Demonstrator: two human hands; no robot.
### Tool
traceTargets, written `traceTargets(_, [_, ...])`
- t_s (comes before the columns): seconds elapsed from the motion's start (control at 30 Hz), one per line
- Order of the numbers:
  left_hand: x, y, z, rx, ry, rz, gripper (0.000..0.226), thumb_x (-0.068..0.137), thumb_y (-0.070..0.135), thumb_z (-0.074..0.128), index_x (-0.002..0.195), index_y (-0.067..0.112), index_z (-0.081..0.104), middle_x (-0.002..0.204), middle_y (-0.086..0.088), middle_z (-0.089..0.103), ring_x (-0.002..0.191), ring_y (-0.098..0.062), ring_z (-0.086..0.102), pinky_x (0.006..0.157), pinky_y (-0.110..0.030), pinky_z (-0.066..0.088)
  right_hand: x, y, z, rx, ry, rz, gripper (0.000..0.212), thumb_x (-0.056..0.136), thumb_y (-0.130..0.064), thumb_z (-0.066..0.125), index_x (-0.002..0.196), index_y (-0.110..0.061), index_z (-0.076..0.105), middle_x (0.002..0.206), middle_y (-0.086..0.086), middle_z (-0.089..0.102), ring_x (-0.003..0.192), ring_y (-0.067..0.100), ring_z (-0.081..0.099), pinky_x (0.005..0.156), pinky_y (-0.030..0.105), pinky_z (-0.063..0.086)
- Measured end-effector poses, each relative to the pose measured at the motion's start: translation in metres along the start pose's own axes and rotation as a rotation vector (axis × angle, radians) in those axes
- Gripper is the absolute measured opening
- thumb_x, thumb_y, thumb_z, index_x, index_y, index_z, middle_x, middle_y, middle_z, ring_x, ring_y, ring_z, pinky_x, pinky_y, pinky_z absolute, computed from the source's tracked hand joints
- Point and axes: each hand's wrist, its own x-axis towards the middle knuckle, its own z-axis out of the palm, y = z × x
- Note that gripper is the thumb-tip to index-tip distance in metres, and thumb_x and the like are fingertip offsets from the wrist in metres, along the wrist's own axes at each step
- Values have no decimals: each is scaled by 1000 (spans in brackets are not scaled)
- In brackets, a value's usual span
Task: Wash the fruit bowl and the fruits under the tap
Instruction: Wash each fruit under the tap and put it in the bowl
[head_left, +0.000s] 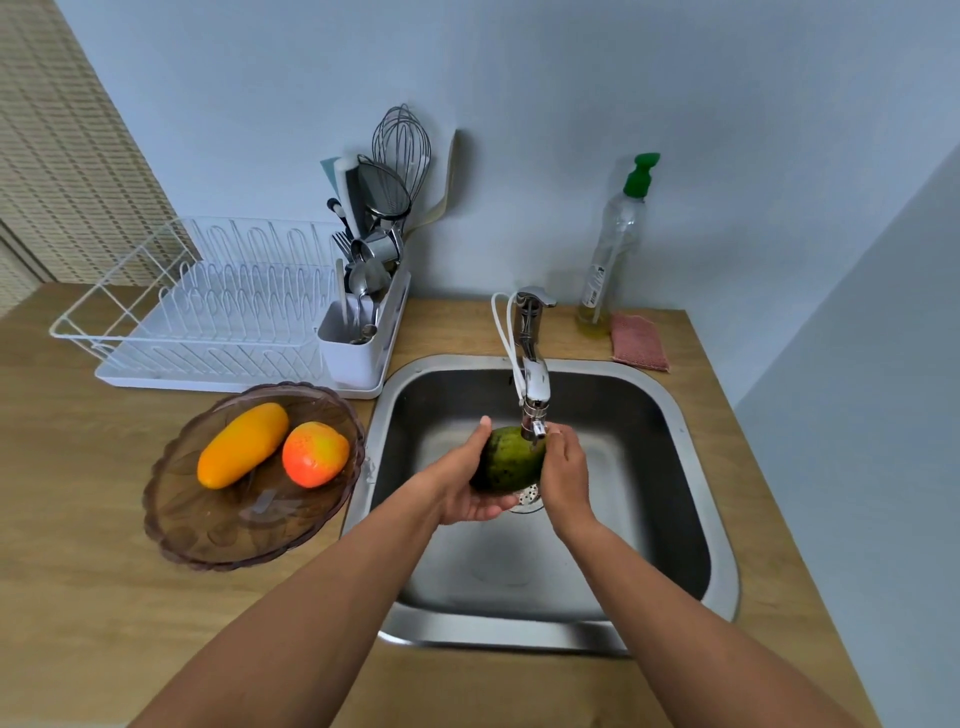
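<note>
A green fruit (511, 460) sits over the sink (691, 467), right beneath the tap's (535, 379) spout, cupped between both hands. The left hand (465, 486) cradles it from below and the left side, thumb up along its top; the right hand (566, 470) is pressed flat against its right side, fingers curled near the spout. The spout tip overlaps the fruit's upper right, and the drain strainer (529, 496) peeks out just under it. On the wooden counter (78, 571) left of the sink stands the brown glass fruit bowl (234, 540), holding an orange elongated fruit (241, 444) and a red-orange round fruit (314, 453) side by side. Behind the bowl is a white dish rack (208, 312) with a utensil caddy (358, 332). Beyond the tap stand a soap bottle (615, 244) and a pink cloth (639, 343).
</note>
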Motion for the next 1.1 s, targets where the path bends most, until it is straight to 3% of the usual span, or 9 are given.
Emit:
traceTargets(0.1, [5, -4, 0, -10, 61, 82, 57, 89, 66, 51, 115, 16, 57, 89, -14, 66, 55, -18, 59, 47, -23, 48, 4, 3, -2, 0, -69, 73, 17, 101, -28, 40, 100, -22, 56, 95, 5, 59, 81, 17, 55, 64, 29, 47])
traceTargets(0.2, [11, -11, -1, -39, 45, 273, 40, 88, 40, 70, 122, 25, 56, 115, -17, 59, 74, -27, 62, 57, -31, 54, 12, 4, -10, -67, -153, 258, 36, 94, -45, 49, 107, -12, 55, 86, 9, 57, 61, 19, 52, 40, 22, 35])
traceTargets(0.3, [12, -16, -5, 18, -4, 383, 58, 81, 17, 79, 131, 29, 53, 127, -13, 56, 107, -32, 61, 77, -37, 55, 16, -2, -20, -139, -237, 401, 53, 86, -58, 52, 99, -8, 61, 75, 11, 54, 47, 19, 44, 41, 19, 28])
traceTargets(0.4, [11, -18, -8, 75, -64, 422, 75, 71, 5, 83, 135, 25, 50, 132, -15, 54, 114, -31, 59, 81, -34, 54, 19, -7, -24, -165, -268, 515, 45, 84, -59, 54, 90, -14, 59, 66, 10, 51, 40, 18, 39, 44, 18, 26])
traceTargets(0.53, [10, -18, -13, 25, -156, 432, 81, 65, 2, 82, 137, 25, 52, 138, -17, 49, 120, -35, 56, 78, -31, 56, 19, -6, -24, -76, -141, 594, 26, 92, -34, 40, 88, -13, 54, 66, 13, 51, 37, 18, 38, 45, 18, 27])
traceTargets(0.67, [10, -18, -13, -110, -170, 327, 60, 81, 26, 75, 136, 24, 52, 137, -19, 53, 118, -38, 60, 75, -39, 58, 17, 2, -16, -164, -72, 276, 31, 92, -38, 39, 79, -15, 56, 70, 9, 53, 50, 23, 47, 43, 27, 36])
traceTargets(0.8, [2, -14, 2, 96, 64, 270, 50, 92, 64, 50, 120, 22, 52, 100, -16, 70, 69, -29, 72, 48, -27, 52, 16, -1, -9, -348, -142, 143, 31, 87, -49, 55, 85, -20, 63, 79, 6, 66, 64, 23, 58, 56, 34, 45])
traceTargets(0.93, [5, -13, 8, 146, 270, 346, 47, 98, 60, 33, 115, 20, 51, 81, -11, 61, 42, -17, 57, 37, -18, 32, 21, -2, -5, -303, -49, 215, 36, 93, -37, 42, 79, -13, 64, 77, 12, 61, 65, 28, 54, 59, 36, 43])
traceTargets(1.1, [8, -14, 15, 102, 349, 523, 38, 104, 42, 23, 115, 25, 55, 106, -16, 60, 79, -26, 61, 42, -21, 45, 14, -12, -8, -50, -134, 527, 51, 97, -57, 35, 96, -12, 58, 72, 14, 55, 44, 23, 49, 42, 22, 38])
